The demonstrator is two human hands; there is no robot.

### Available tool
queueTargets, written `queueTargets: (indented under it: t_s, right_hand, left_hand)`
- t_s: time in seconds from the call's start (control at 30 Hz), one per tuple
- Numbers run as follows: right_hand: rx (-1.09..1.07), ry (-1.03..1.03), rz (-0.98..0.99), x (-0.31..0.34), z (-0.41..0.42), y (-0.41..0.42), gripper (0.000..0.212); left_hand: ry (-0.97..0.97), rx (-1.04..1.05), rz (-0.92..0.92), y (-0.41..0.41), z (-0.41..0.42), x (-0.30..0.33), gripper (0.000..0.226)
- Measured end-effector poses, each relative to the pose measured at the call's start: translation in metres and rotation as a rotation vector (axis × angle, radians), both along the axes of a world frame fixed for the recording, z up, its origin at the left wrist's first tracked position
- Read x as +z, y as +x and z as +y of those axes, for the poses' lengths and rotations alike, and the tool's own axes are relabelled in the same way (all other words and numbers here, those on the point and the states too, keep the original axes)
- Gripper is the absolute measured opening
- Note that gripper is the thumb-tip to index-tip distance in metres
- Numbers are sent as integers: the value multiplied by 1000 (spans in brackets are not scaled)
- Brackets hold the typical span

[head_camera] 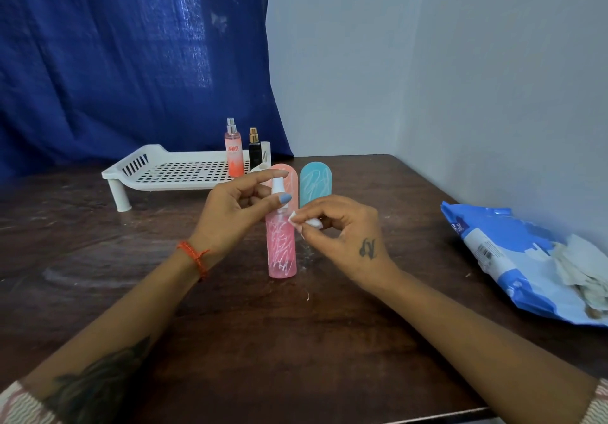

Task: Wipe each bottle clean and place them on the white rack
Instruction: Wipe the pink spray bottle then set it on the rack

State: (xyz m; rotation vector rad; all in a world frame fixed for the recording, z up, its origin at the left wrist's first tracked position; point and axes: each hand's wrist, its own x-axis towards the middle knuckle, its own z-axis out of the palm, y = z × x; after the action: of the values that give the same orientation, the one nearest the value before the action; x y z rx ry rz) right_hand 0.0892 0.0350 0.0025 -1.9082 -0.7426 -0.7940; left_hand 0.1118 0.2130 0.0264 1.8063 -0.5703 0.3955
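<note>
Fingers of the left hand (241, 203) curl round the white spray top of the pink spray bottle (281, 249), which stands upright on the dark wooden table (296, 341) with white scribbles over its body. Right hand (345, 229) pinches a small wad of white wipe (307, 221) against the bottle's shoulder. Behind the hands, a pink flat bottle (286, 177) and a teal flat bottle (316, 182) stand partly hidden, their lower parts covered. On the white rack (171, 170) stand an orange Engage spray bottle (234, 154) and a black perfume bottle (255, 150). At the right, a blue wipes pack (513, 259), cut off by the frame edge, carries crumpled used wipes (582, 269).
</note>
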Motion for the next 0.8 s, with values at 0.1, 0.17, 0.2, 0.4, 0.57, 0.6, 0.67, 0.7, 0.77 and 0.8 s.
queueTargets:
  t_s: [0.1,0.17,0.2,0.4,0.57,0.6,0.67,0.7,0.77,0.8]
  right_hand:
    - [-40,42,10,1,2,-2,22]
    - [-33,12,-63,2,3,-3,22]
    - [-22,-15,-106,2,3,-3,20]
    - [-35,-53,-158,-3,0,1,13]
    - [-90,-50,-222,-1,3,1,16]
    - [-70,-62,-235,-1,4,0,16]
    - [-27,-88,-233,-1,3,-1,15]
    - [-21,-98,-222,-2,2,-1,14]
    - [-41,-104,-202,-2,0,1,13]
    - [-57,-100,-198,-3,-1,2,12]
  left_hand:
    - [2,-3,1,-2,-2,1,48]
    - [-7,-16,-9,-3,-3,2,46]
    - [-9,-19,-14,-3,-3,2,46]
    - [-6,12,-20,-2,-2,1,49]
    - [-16,16,-33,-3,-4,1,44]
    - [-16,18,-34,-3,-4,1,44]
    - [-15,29,-28,-3,-3,1,45]
    - [-14,36,-26,-3,-3,1,46]
    - [-7,50,-26,-3,-3,1,48]
    - [-6,52,-26,-4,-3,1,49]
